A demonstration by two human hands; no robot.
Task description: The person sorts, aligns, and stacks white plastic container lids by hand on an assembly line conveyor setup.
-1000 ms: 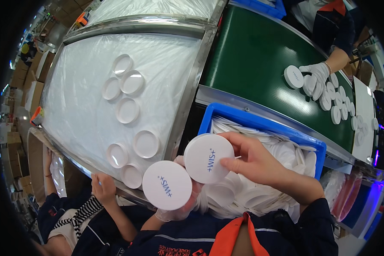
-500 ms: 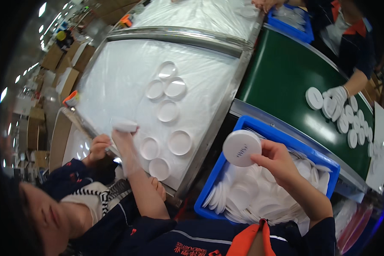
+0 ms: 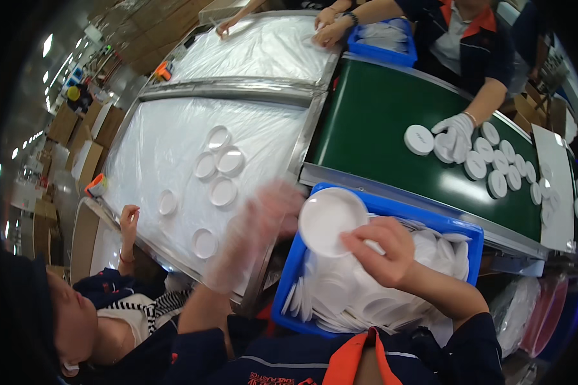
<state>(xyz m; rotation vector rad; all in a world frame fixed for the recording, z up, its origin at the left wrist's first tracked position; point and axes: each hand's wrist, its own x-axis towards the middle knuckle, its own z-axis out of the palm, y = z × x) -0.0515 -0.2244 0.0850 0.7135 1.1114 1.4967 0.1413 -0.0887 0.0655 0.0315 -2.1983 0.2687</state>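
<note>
My right hand [image 3: 385,251] pinches the rim of a round white lid [image 3: 331,221] between thumb and fingers, with its hollow inside turned up. It is held above a blue crate [image 3: 401,206] full of white round discs [image 3: 372,301]. My left hand [image 3: 263,218], in a thin clear glove, is smeared by motion just left of that lid; its fingers cannot be made out. Beyond it, several white lids [image 3: 222,191] lie hollow side up on the plastic-covered table [image 3: 148,154]. One lid [image 3: 167,202] sits apart toward the left.
A green conveyor belt [image 3: 366,122] on the right carries several white lids [image 3: 475,165], with a co-worker's gloved hand [image 3: 457,135] on them. Another blue crate [image 3: 385,48] stands at the back. A person's bare hand [image 3: 129,221] is at the table's left edge.
My left hand has left a lid on the table and swung right toward my right hand. The lid in my right hand has turned from its printed face to its hollow side. The view has shifted.
</note>
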